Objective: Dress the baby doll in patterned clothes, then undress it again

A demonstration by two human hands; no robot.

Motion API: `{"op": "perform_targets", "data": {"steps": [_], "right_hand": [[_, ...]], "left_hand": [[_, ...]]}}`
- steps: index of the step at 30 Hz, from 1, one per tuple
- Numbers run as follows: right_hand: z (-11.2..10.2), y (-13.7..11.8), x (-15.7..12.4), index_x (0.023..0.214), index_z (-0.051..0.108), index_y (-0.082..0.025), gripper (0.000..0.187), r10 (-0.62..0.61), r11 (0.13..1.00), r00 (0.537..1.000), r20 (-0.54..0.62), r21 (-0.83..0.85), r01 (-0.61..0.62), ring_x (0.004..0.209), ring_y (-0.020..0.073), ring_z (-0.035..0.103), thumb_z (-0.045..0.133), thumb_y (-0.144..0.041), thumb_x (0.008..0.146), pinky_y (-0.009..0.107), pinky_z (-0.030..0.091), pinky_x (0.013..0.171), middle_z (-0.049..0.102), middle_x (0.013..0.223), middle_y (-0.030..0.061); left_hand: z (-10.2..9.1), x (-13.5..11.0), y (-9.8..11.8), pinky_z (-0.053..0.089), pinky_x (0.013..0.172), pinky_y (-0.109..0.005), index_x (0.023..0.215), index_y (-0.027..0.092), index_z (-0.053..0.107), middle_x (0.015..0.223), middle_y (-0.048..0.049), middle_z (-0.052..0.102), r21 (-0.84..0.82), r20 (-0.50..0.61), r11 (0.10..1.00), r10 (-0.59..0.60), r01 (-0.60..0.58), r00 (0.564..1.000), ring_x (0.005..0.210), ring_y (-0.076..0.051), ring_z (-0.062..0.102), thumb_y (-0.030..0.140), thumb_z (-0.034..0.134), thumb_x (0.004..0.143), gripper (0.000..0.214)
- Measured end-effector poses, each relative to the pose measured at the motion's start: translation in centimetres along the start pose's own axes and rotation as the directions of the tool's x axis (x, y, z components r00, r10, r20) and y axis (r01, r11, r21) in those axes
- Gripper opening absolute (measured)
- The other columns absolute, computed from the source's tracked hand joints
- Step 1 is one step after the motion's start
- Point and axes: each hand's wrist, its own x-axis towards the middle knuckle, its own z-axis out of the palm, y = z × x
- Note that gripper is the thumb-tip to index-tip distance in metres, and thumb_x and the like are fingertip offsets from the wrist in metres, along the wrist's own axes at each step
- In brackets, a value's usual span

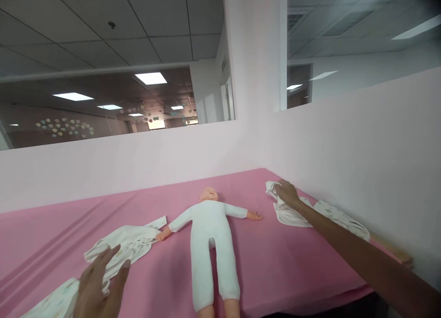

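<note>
At about 7 o'clock, near the lower edge of the view, the left hand [99,286] lies flat with its fingers spread and open; it grips nothing. The fingertips touch the near edge of a white baby garment [126,242], which is spread a little crumpled on the pink table cover [275,263]. A second pale cloth [55,302], with a faint small pattern, lies at 8 o'clock from this hand, partly under the wrist and cut by the edge of the picture.

In the middle of the table, at 6 o'clock from the centre of the view, a baby doll [211,244] lies on its back in a white bodysuit. Its head points to 12 o'clock, towards the wall, and its legs point to 6 o'clock, towards the person. Both arms are stretched out to the sides. The doll's hand on the left side touches the sleeve of the white baby garment.

At 3 o'clock from the doll, near the corner of the table, the right hand [286,192] is closed around a bunched part of a white cloth [292,214], with the arm reaching over from the lower right. The rest of this cloth lies flat on the table cover, just beside the doll's other hand but apart from it. Another white garment [341,219] lies at 4 o'clock from the right hand, along the pale pink partition wall [361,153].
</note>
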Motion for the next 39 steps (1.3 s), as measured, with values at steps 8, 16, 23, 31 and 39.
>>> {"op": "perform_targets", "data": {"steps": [8, 16, 23, 31, 39], "right_hand": [[-7.0, -14.8, -8.5, 0.092, 0.057, -0.021, 0.020, -0.377, 0.682, 0.919, 0.116, 0.706, 0.190, 0.057, 0.0118, 0.051, 0.055, -0.034, 0.077, 0.021, 0.039, 0.047, 0.057, 0.071, -0.0019], [-10.8, -19.9, -15.8, 0.081, 0.055, -0.022, 0.020, -0.554, 0.435, 0.821, 0.140, 0.889, 0.142, 0.056, 0.0108, 0.051, 0.066, -0.037, 0.075, 0.021, 0.040, 0.047, 0.060, 0.073, -0.0016], [-10.6, -15.9, -12.3, 0.088, 0.061, -0.024, 0.016, -0.328, 0.674, 0.944, -0.027, 0.693, 0.254, 0.056, 0.0138, 0.052, 0.058, -0.036, 0.078, 0.025, 0.040, 0.046, 0.059, 0.070, -0.0009], [-8.1, -15.8, -16.5, 0.121, 0.053, -0.028, 0.042, -0.658, 0.744, 0.740, 0.139, 0.267, 0.612, 0.114, 0.0268, 0.051, 0.059, -0.041, 0.081, 0.041, 0.044, 0.091, 0.055, 0.127, 0.0063], [-6.3, -18.9, -19.9, 0.086, 0.058, -0.024, 0.012, -0.697, 0.717, 0.641, 0.323, 0.301, 0.628, 0.067, 0.0149, 0.053, 0.049, -0.019, 0.081, 0.027, 0.036, 0.057, 0.058, 0.073, -0.0020]], "left_hand": [[4.2, -2.6, 12.1, 0.045, 0.099, -0.045, 0.142, 0.036, 0.027, 0.151, -0.0037, 0.029, -0.348, 0.351, 0.937, 0.129, 0.002, 0.927, 0.132, -0.028, 0.040, 0.060, 0.054, 0.079, 0.072], [6.6, -1.8, 17.9, 0.046, 0.093, -0.034, 0.136, 0.024, 0.042, 0.130, -0.0079, 0.055, -0.642, 0.386, 0.762, 0.419, -0.087, 0.822, 0.117, -0.024, 0.053, 0.039, 0.053, 0.086, 0.053], [4.2, -0.6, 15.4, 0.048, 0.076, -0.029, 0.112, 0.021, 0.063, 0.100, -0.0028, 0.067, -0.584, 0.424, 0.812, 0.306, -0.001, 0.852, 0.091, -0.020, 0.061, 0.032, 0.048, 0.087, 0.031], [0.1, -0.4, 18.8, 0.050, 0.078, -0.026, 0.122, 0.026, 0.058, 0.108, -0.0011, 0.067, -0.511, 0.386, 0.853, 0.339, -0.107, 0.858, 0.094, -0.017, 0.063, 0.028, 0.044, 0.086, 0.039], [-1.4, -1.7, 21.0, 0.052, 0.078, -0.030, 0.101, 0.023, 0.065, 0.100, -0.0019, 0.068, -0.396, 0.201, 0.835, 0.484, -0.381, 0.852, 0.090, -0.018, 0.063, 0.026, 0.049, 0.082, 0.025]]}}
